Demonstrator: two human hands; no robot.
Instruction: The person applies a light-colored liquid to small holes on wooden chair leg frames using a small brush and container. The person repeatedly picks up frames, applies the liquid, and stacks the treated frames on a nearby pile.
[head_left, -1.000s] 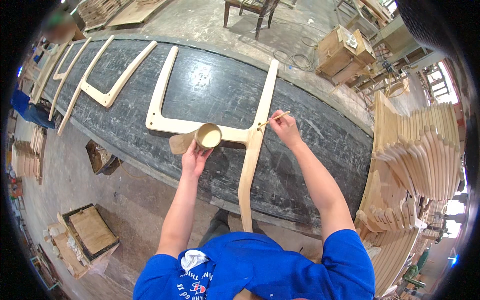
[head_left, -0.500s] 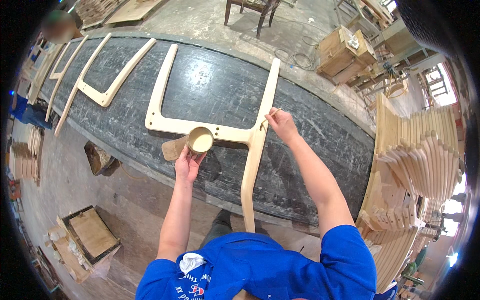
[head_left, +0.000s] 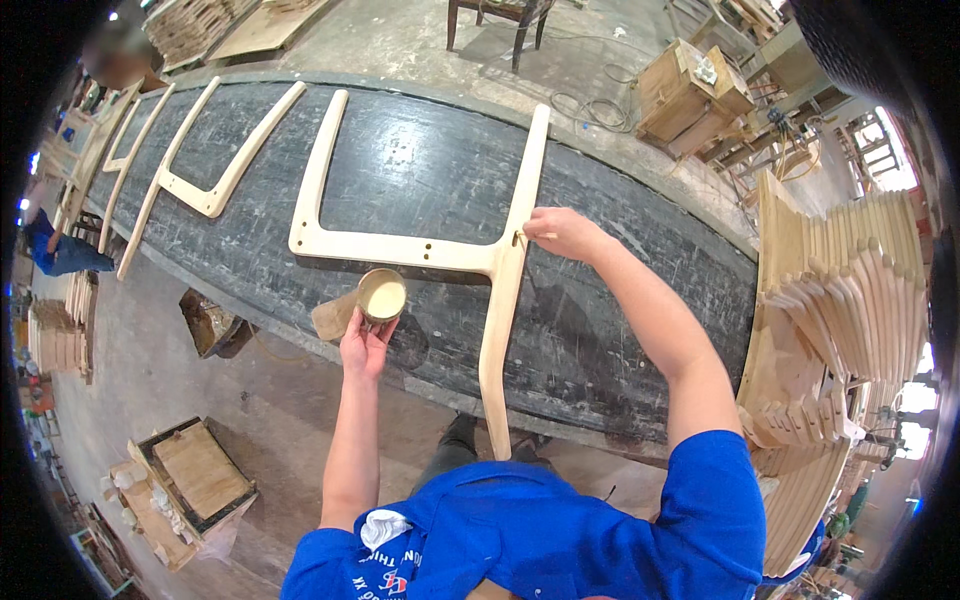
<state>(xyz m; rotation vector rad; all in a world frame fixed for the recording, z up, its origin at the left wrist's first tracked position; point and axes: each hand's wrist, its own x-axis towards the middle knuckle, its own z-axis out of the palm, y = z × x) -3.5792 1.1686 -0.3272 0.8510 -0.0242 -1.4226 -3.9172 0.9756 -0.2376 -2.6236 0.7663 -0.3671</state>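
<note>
My left hand (head_left: pixel 366 347) is wrapped round a small round cup (head_left: pixel 382 297) of cream-coloured liquid, held over the near edge of the dark table. In my right hand (head_left: pixel 566 232) a thin stick (head_left: pixel 535 236) is pinched, its end at the joint of a pale wooden chair frame (head_left: pixel 390 247), where a small dark hole shows. This frame lies flat, with pairs of dark holes along its crosspiece and one leg reaching past the table's near edge. Behind the cup, a flat brown wooden piece (head_left: pixel 334 318) rests on the table.
More chair frames (head_left: pixel 206 203) lie farther left along the long dark table (head_left: pixel 620 330). Stacked curved wooden parts (head_left: pixel 850 300) stand close on my right. A wooden box-like stand (head_left: pixel 690 100) is beyond the table. Another person (head_left: pixel 65 250) is at the far left.
My right hand has turned, bringing the stick's end to the hole at the frame's joint. The cup in my left hand has moved slightly left and nearer, away from the crosspiece.
</note>
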